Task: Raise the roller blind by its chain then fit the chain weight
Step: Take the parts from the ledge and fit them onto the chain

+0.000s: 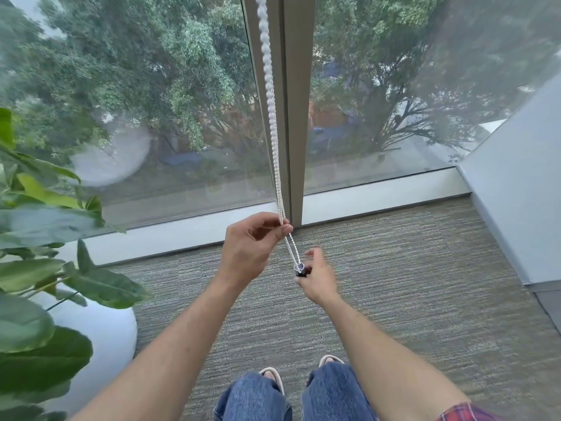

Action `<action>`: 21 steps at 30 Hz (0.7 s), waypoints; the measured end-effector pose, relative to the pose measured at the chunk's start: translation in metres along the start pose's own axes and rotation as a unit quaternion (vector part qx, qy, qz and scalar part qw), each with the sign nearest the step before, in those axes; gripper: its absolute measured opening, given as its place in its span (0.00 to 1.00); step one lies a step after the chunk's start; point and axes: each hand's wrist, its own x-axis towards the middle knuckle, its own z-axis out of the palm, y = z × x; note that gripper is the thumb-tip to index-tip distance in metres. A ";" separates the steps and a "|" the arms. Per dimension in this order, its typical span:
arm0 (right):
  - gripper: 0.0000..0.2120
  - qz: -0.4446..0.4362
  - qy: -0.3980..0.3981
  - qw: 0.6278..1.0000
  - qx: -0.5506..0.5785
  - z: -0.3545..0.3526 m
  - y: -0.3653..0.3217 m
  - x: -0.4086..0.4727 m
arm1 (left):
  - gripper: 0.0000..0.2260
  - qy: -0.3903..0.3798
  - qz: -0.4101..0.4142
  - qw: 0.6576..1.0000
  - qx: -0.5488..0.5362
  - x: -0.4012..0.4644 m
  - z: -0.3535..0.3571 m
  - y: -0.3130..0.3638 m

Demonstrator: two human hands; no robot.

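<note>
A white beaded chain hangs in a loop down the grey window mullion. My left hand pinches both strands of the chain between thumb and fingers just above the floor sill. Below it the strands run to a small clear and black chain weight at the bottom of the loop. My right hand holds that weight, with its fingers curled round it and most of the weight hidden. The roller blind itself is out of view.
A large leafy plant in a round white pot stands at the left. Floor-to-ceiling glass faces me, a white wall angles in at the right. Grey carpet lies underfoot, my knees and shoes at the bottom.
</note>
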 end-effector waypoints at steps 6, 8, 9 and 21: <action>0.22 -0.001 -0.013 0.999 -0.034 0.019 0.019 0.021 | 0.05 -0.021 0.004 1.000 -0.006 0.002 0.005 -0.023; 0.19 -0.002 -0.010 0.999 -0.041 0.024 0.026 0.027 | 0.05 -0.031 0.001 0.999 -0.009 0.002 0.007 -0.028; 0.18 -0.003 -0.009 0.999 -0.044 0.027 0.029 0.030 | 0.06 -0.034 0.000 0.999 -0.009 0.002 0.008 -0.031; 0.09 0.008 0.034 0.999 -0.013 0.038 0.039 0.049 | 0.10 -0.029 0.004 0.999 0.029 0.007 0.009 -0.043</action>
